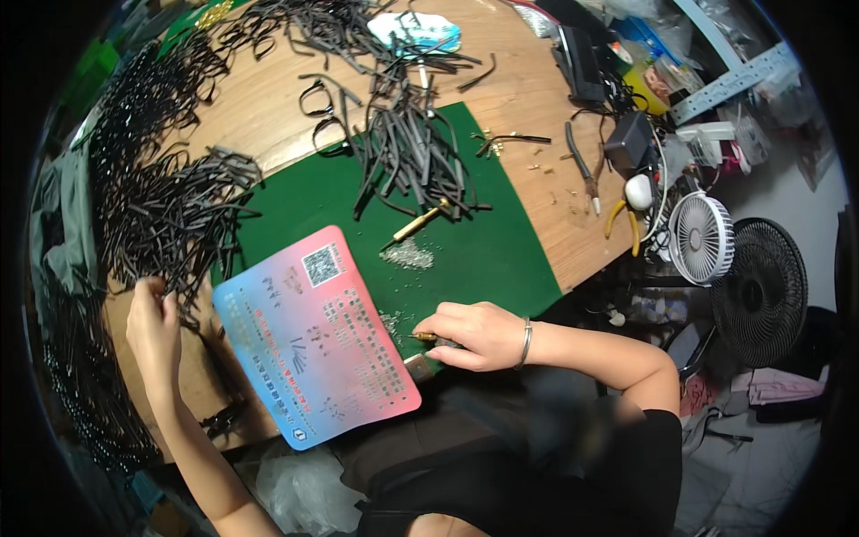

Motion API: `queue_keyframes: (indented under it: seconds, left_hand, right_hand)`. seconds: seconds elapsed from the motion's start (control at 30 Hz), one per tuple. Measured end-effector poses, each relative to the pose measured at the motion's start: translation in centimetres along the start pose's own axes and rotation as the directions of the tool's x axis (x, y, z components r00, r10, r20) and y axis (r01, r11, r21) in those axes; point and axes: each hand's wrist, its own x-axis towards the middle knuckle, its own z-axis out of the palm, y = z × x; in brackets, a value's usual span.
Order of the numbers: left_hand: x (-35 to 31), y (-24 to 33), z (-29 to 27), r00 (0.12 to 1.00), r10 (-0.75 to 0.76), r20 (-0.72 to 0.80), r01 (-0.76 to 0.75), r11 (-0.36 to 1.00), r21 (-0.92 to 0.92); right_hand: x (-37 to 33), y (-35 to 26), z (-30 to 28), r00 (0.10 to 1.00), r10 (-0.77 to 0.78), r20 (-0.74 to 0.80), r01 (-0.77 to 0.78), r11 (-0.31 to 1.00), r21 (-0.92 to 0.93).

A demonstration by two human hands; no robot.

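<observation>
My right hand [474, 335] is closed round a small brass-coloured screwdriver [423, 336], its tip pointing left at the near edge of the green mat [295, 199]. Tiny silver screws [390, 322] lie scattered just beyond it, and a larger heap of screws [410, 256] sits farther back. Another brass screwdriver [417, 225] lies beside that heap. At the left, my left hand [154, 327] has its fingers curled together by the near end of a pile of black glasses temples [165, 210]. What those fingers hold is hidden. Between my hands lies a pink-and-blue printed pad [313, 336].
More black temples [412, 157] are heaped on the mat's far part, near black glasses frames [329, 134]. Black frames are massed along the left edge. At right are yellow-handled pliers [624, 225], a soldering iron [585, 170], a white fan [701, 238] and a black fan [761, 291].
</observation>
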Motion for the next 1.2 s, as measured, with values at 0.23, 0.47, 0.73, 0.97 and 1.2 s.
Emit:
queue_keyframes:
  seconds: [0.23, 0.47, 0.73, 0.97, 1.2]
  left_hand:
    - [-5.8, 1.1, -1.1, 0.904, -0.340, -0.259, 0.051, 0.687, -0.725]
    - [-8.8, 4.0, 0.9, 0.896, -0.444, -0.014, -0.053, -0.076, -0.996]
    - [-10.8, 8.4, 1.0, 0.976, -0.113, 0.186, 0.165, -0.170, -0.972]
    - [-16.2, 15.1, 2.9, 0.674, 0.304, 0.673, 0.714, -0.039, -0.699]
    - [-17.3, 17.6, 2.9, 0.669, 0.345, 0.658, 0.727, -0.119, -0.676]
  right_hand:
    - [-1.4, 3.4, -8.9, 0.761, 0.486, -0.429, -0.542, 0.840, -0.010]
    - [0.4, 13.3, -14.0, 0.439, 0.637, -0.634, -0.756, 0.643, 0.123]
    - [-0.3, 11.1, -14.4, 0.388, 0.699, -0.600, -0.669, 0.662, 0.338]
    - [0.2, -5.5, -5.5, 0.884, 0.451, -0.119, -0.350, 0.810, 0.470]
    - [1.3, -5.2, 1.5, 0.900, 0.419, -0.122, -0.224, 0.682, 0.696]
